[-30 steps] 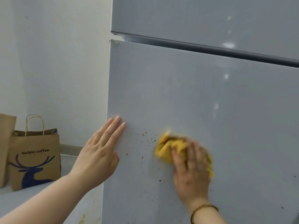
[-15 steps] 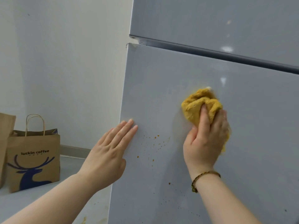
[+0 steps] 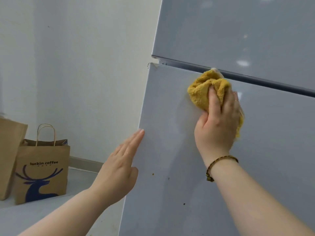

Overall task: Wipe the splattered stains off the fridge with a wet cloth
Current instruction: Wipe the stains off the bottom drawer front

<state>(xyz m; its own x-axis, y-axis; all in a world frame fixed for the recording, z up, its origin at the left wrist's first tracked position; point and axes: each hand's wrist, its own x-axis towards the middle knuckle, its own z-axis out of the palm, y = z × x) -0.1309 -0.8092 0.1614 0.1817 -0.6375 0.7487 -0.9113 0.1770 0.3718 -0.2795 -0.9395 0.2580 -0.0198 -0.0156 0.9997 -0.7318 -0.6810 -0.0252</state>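
The grey fridge's lower door (image 3: 255, 159) fills the right of the view, with the upper door (image 3: 238, 31) above a dark gap. My right hand (image 3: 218, 123) grips a bunched yellow cloth (image 3: 202, 91) and presses it against the lower door near its top edge, just under the gap. With straight fingers, my left hand (image 3: 121, 166) lies flat at the door's left edge. A few small brown stain specks (image 3: 153, 174) remain low on the door, below both hands.
A brown paper bag (image 3: 41, 172) with a blue deer print stands on the pale floor at the left, beside another brown bag (image 3: 8, 154). A white wall (image 3: 85, 65) runs behind them, left of the fridge.
My right hand has carried the cloth up the door, from beside the speckled patch to the top edge. The view has swung left. Most specks near my left hand are no longer visible.
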